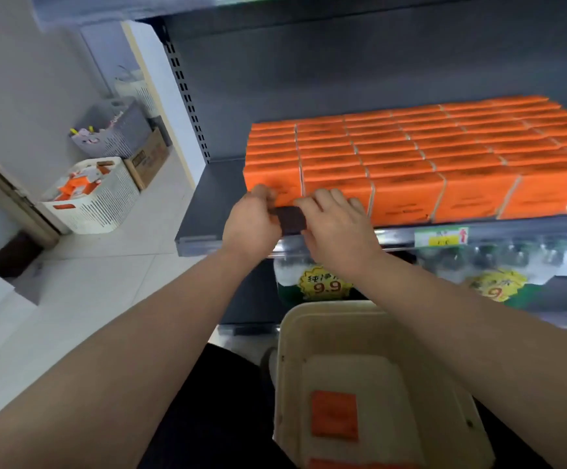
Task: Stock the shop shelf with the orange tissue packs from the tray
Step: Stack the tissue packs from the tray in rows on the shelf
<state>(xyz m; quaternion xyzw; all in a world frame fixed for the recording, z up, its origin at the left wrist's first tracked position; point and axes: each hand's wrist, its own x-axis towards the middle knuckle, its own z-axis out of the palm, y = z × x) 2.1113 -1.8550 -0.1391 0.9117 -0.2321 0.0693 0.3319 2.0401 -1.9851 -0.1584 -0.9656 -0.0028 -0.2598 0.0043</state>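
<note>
Pinching a small dark block at the front edge of the shelf, the left hand curls its fingers on it; what the block is cannot be made out. The right hand meets the block from the other side, with its fingers lying over the front row of orange tissue packs. Whether it grips is unclear. The packs fill the shelf rightwards, cut off by the frame. Below, the cream tray holds one orange pack. Blurred bottled water sits under the shelf. A white basket stands on the tiled floor at left.
</note>
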